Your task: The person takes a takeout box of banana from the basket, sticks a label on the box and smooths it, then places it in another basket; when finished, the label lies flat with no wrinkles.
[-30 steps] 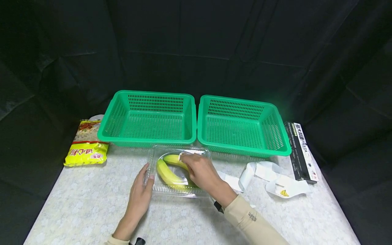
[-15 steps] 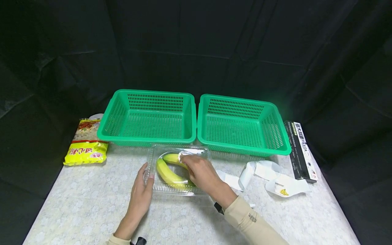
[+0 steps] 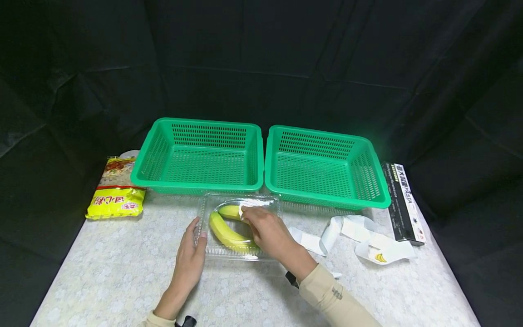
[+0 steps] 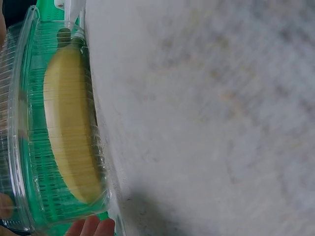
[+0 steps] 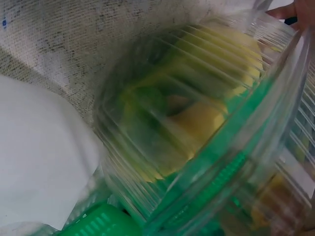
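A clear plastic clamshell box (image 3: 241, 257) with bananas (image 3: 227, 233) inside rests on the table in front of the green baskets. My left hand (image 3: 190, 260) grips its left side, thumb on the near upper edge and fingers along the outer wall. My right hand (image 3: 267, 229) is over the right part of the lid, its fingers bent down. A small white sticker (image 3: 242, 211) shows at its fingertips, partly covered by them. In the left wrist view one banana (image 4: 74, 123) shows through the ribbed wall. In the right wrist view the box (image 5: 197, 123) is blurred.
Two green baskets (image 3: 208, 187) (image 3: 327, 198) stand side by side behind the box. A yellow pasta bag (image 3: 116, 190) lies at the left, a black-and-white pasta box (image 3: 404, 204) at the right. A curling strip of white labels (image 3: 359, 231) with banana pictures lies right of the hand.
The white sticker shows a little differently at the right fingertips, which have shifted slightly. Both hands otherwise keep their places on the box, and the bananas stay put.
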A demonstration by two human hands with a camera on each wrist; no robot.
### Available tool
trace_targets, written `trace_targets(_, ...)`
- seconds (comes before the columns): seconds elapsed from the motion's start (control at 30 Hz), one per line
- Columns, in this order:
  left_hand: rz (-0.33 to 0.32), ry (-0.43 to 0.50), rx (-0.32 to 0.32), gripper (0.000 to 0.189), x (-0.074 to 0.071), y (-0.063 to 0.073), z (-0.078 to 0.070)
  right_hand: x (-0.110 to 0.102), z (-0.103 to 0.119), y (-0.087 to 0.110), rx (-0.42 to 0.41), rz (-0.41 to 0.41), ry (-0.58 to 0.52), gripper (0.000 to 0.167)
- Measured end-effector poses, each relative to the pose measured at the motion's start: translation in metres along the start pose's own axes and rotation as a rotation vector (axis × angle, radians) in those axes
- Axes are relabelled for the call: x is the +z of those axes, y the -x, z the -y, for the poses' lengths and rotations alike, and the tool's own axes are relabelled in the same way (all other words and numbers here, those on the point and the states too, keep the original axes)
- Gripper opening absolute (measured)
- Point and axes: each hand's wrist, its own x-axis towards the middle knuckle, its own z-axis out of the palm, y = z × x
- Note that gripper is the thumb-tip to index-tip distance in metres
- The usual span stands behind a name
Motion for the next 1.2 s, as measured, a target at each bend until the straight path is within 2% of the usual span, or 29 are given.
trace_targets(0.23,0.005,0.038,0.006,0.065,-0.003,-0.011,-0.003,0.003,0.0,0.002,0.006,-0.023,0.001,0.01)
trace_targets(0.4,0.002,0.073,-0.017,0.065,0.002,-0.015,0.0,0.006,0.003,0.002,-0.028,-0.045,-0.017,0.016)
trace_targets(0.47,-0.016,0.09,-0.021,0.063,0.005,-0.015,0.0,0.006,0.003,0.003,-0.026,-0.041,-0.029,0.021)
trace_targets(0.57,-0.042,0.106,-0.025,0.062,0.008,-0.015,-0.001,0.005,0.002,0.004,-0.001,-0.026,-0.049,0.014)
trace_targets(0.67,-0.056,0.093,-0.026,0.06,0.01,-0.016,-0.002,0.004,0.003,0.008,0.041,0.026,-0.064,0.009)
trace_targets(0.8,-0.082,0.076,-0.021,0.058,0.012,-0.016,-0.001,0.0,0.01,0.017,0.117,0.147,-0.063,0.035)
trace_targets(0.93,-0.1,0.068,-0.013,0.057,0.012,-0.016,0.0,-0.002,0.021,0.029,0.166,0.223,-0.026,0.057)
trace_targets(1.07,-0.127,0.061,-0.004,0.056,0.014,-0.015,0.001,0.002,0.028,0.043,0.162,0.233,0.072,0.066)
trace_targets(1.2,-0.142,0.055,0.002,0.054,0.016,-0.015,-0.001,0.006,0.031,0.056,0.155,0.197,0.175,0.068)
